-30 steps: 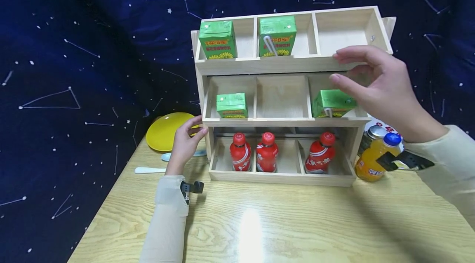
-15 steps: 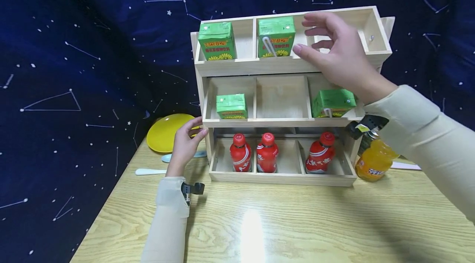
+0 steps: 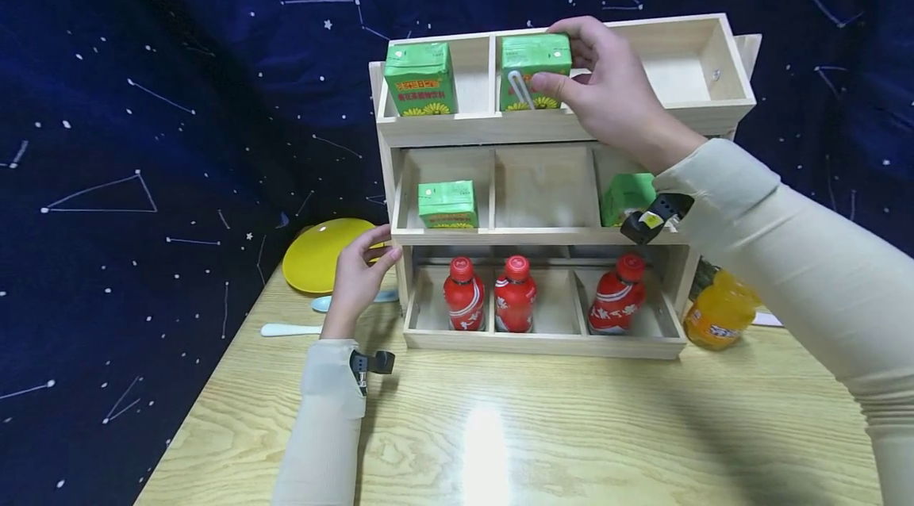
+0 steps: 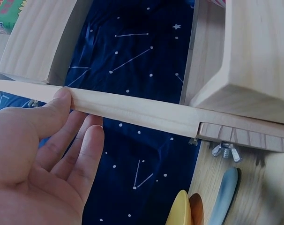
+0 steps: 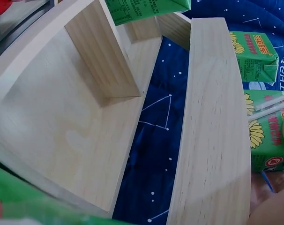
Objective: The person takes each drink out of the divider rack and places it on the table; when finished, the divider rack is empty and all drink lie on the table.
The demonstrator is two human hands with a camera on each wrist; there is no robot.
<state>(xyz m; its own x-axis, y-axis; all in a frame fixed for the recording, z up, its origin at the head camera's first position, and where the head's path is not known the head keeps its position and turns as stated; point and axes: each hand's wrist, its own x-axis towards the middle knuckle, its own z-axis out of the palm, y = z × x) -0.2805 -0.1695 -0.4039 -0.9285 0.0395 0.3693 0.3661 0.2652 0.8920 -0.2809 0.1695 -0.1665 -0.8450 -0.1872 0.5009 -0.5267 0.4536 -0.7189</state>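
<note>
My right hand is at the top tier of a wooden shelf. Its thumb lies on the front of a green drink carton with a white straw, and the fingers reach behind the carton's right side. In the right wrist view the same carton sits between thumb and fingers at the right edge. My left hand holds the shelf's left upright, thumb on its near face and fingers behind. Another green carton stands in the top left compartment.
The middle tier holds green cartons left and right. Below stand red bottles, the right one tilted. A yellow plate and spoons lie left of the shelf; an orange drink bottle stands right.
My right hand has moved left along the top tier, from the right compartment to the middle carton, and closed around it. My left hand has stayed on the upright.
</note>
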